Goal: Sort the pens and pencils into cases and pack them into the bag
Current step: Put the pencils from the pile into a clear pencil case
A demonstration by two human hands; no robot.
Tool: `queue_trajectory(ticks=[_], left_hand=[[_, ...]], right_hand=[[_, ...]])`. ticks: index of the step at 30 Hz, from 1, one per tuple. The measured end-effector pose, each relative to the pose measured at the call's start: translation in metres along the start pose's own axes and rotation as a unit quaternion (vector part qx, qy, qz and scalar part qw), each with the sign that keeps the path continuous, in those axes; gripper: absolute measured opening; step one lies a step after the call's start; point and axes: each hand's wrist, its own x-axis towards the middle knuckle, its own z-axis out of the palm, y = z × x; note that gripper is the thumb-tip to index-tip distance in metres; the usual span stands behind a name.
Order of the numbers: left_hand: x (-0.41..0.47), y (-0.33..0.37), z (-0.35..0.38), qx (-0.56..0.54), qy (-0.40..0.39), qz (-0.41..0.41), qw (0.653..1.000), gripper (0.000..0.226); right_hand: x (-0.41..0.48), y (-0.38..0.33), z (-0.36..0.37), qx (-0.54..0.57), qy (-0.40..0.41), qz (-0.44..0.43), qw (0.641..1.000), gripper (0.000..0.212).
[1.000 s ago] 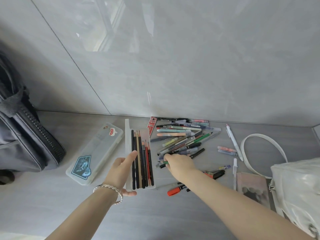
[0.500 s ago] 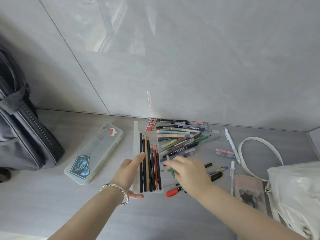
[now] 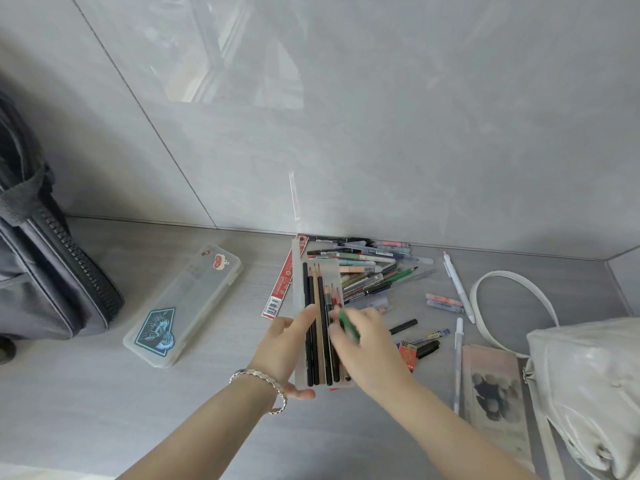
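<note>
1. The green pencil [image 3: 348, 325] is pinched in the fingers of the right hand [image 3: 367, 344], tilted over the near half of the clear case [image 3: 298, 292]; it is blurred.
2. The clear case lies open with a row of dark and red pencils [image 3: 320, 323] lying lengthwise in it; the left hand [image 3: 282, 348] grips it, thumb at the near end, fingers along its left side; a bracelet [image 3: 263, 379] sits on that wrist.
3. A red ruler [image 3: 282, 289] shows just left of the case; the pile of pens [image 3: 370, 271] lies just beyond, against the wall.
4. A closed case [image 3: 187, 303] with stickers lies to the left; the dark bag [image 3: 41, 271] stands far left; a white bag [image 3: 588, 375] is at right.
</note>
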Motion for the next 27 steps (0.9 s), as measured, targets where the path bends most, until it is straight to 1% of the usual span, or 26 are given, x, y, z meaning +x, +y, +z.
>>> queue_trajectory(ticks=[1,3,7,10,13,17,19,21,23,26,27], left_hand=[[-0.001,0.0,0.003,0.004,-0.004,0.003,1.0,0.043],[-0.002,0.0,0.008,0.013,-0.009,0.01,1.0,0.041],[0.0,0.002,0.011,0.027,-0.002,0.025,0.999,0.041],[0.001,0.005,0.011,0.028,0.005,0.027,0.999,0.042],[0.003,0.008,0.009,0.026,-0.002,0.018,0.999,0.046],[0.008,0.009,0.007,0.016,-0.019,0.007,1.0,0.055],[0.012,0.006,0.005,0.005,-0.026,0.002,1.0,0.057],[0.014,0.005,0.004,-0.01,-0.027,0.0,1.0,0.058],[0.013,0.006,0.003,-0.02,-0.025,0.007,0.999,0.056],[0.01,0.009,0.002,-0.023,-0.019,0.013,0.999,0.05],[0.01,0.01,0.002,-0.023,-0.022,0.012,0.999,0.05]], right_hand=[[0.003,0.001,-0.001,0.04,0.014,0.028,0.999,0.024],[0.007,0.003,-0.001,0.065,0.045,0.044,0.996,0.025],[0.007,0.006,0.005,0.063,0.08,0.033,0.994,0.018],[0.011,0.008,0.004,0.038,0.126,0.012,0.991,0.016],[0.014,0.01,0.009,-0.008,0.113,0.006,0.994,0.017],[0.012,0.013,0.009,-0.057,0.094,0.006,0.994,0.041],[0.008,0.012,0.01,-0.098,0.085,-0.011,0.991,0.043],[0.003,0.018,0.014,-0.147,0.12,-0.061,0.98,0.039],[-0.001,0.027,0.017,-0.144,0.153,-0.097,0.973,0.038],[-0.004,0.034,0.02,-0.083,0.123,-0.098,0.984,0.042],[-0.004,0.034,0.02,-0.091,0.127,-0.102,0.982,0.043]])
